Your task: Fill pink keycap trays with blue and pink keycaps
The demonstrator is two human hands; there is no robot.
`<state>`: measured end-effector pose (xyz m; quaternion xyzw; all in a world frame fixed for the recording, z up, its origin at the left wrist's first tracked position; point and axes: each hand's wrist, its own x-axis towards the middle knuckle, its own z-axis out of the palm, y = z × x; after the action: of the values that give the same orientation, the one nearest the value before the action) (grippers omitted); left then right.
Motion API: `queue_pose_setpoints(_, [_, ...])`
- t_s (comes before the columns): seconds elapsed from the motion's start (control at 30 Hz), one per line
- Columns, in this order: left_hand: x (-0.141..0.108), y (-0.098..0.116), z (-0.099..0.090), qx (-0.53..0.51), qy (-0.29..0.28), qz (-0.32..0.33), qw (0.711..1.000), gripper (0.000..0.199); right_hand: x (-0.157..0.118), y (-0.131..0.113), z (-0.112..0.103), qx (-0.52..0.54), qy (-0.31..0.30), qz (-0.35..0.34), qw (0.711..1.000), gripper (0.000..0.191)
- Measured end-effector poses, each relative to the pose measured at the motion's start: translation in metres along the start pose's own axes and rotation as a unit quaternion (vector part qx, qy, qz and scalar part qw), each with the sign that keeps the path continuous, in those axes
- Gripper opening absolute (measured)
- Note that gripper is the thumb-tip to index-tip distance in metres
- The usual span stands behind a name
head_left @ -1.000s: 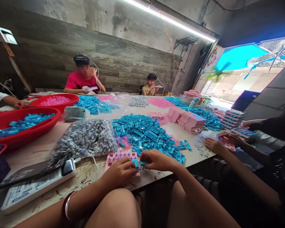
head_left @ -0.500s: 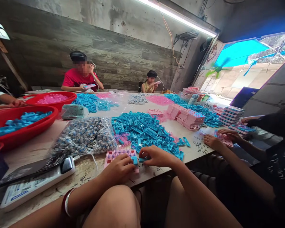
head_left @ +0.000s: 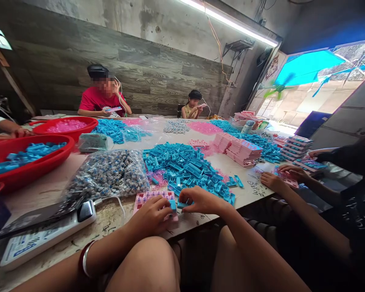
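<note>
A pink tray (head_left: 139,199) with rows of small clear-pink pieces lies at the table's front edge. My left hand (head_left: 153,213) rests over its lower right part, fingers bent round a blue piece (head_left: 172,205) at the tray's right side. Just right of the tray, my right hand (head_left: 197,200) has its thumb and fingers curled on another blue piece (head_left: 181,205), partly hidden by the fingers. Behind both hands lies a heap of blue pieces (head_left: 185,166), with some clear-pink pieces beside it.
A bag of grey-white parts (head_left: 109,172), a power bank (head_left: 45,235) with a cable and red basins (head_left: 68,148) are at the left. Pink stacks (head_left: 243,152) stand right of the heap. A co-worker's hands (head_left: 275,180) are at the right; two people sit across the table.
Both hands stay nearly in place, with only slight finger movements. The person in red across the table has tilted their head slightly.
</note>
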<state>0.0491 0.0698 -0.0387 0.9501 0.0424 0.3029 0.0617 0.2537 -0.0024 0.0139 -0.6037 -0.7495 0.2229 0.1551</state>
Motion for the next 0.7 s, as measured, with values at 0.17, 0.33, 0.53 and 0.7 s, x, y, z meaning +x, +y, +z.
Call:
queue_pose_setpoints(0.17, [0.001,0.004,-0.008,-0.070,-0.004,-0.107,0.992,0.012,-0.008,-0.013,0.012,0.040,0.079,-0.040,0.995,0.016])
queue_pose_setpoints(0.33, [-0.001,0.002,-0.007,-0.111,-0.005,-0.126,0.986,0.013,-0.010,-0.031,0.028,0.010,0.114,-0.051,0.992,0.015])
queue_pose_setpoints(0.53, [-0.003,0.000,-0.007,-0.108,-0.015,-0.129,0.986,0.006,-0.008,-0.031,0.035,-0.036,0.127,-0.060,0.989,0.018])
queue_pose_setpoints(0.7, [-0.004,-0.001,-0.003,-0.076,-0.027,-0.110,0.991,0.007,-0.010,-0.028,0.039,-0.035,0.124,-0.063,0.990,0.017])
